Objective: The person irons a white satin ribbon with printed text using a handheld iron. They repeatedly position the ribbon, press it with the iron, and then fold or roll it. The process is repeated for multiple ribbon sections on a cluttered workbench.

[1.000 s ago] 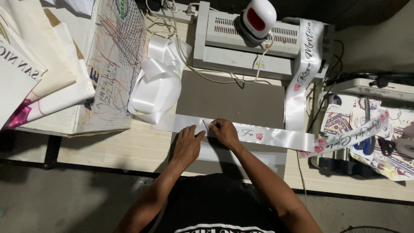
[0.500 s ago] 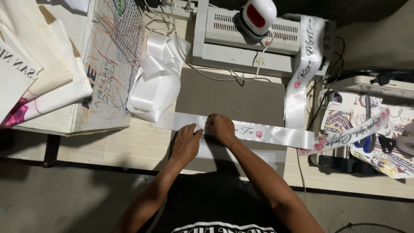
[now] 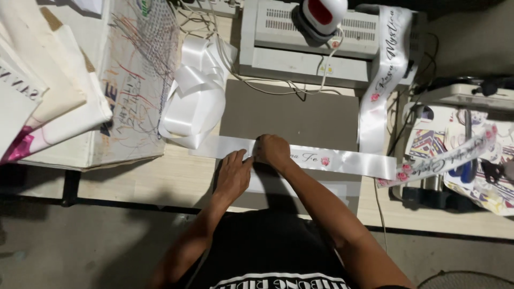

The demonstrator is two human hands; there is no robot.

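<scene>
A long white satin ribbon [image 3: 342, 160] with dark script and small pink flowers lies flat across a grey-brown mat [image 3: 292, 115] on the wooden table. My left hand [image 3: 233, 174] presses on the ribbon's lower edge with fingers together. Just to its right, my right hand [image 3: 272, 151] rests curled on top of the ribbon, hiding part of the print. Both hands touch each other at the fingertips. The ribbon's left end runs into a loose coil of plain white ribbon [image 3: 195, 101].
A grey laminator-like machine [image 3: 321, 40] with a small red-and-white press [image 3: 322, 13] on it stands at the back. A second printed ribbon [image 3: 384, 75] hangs over its right side. Folded cloth and printed sheets [image 3: 53, 91] lie left; a cluttered machine [image 3: 466, 155] stands right.
Both hands have stayed on the ribbon near the mat's front; my right hand has shifted slightly along it, now covering more of the script. The ribbon itself lies as before.
</scene>
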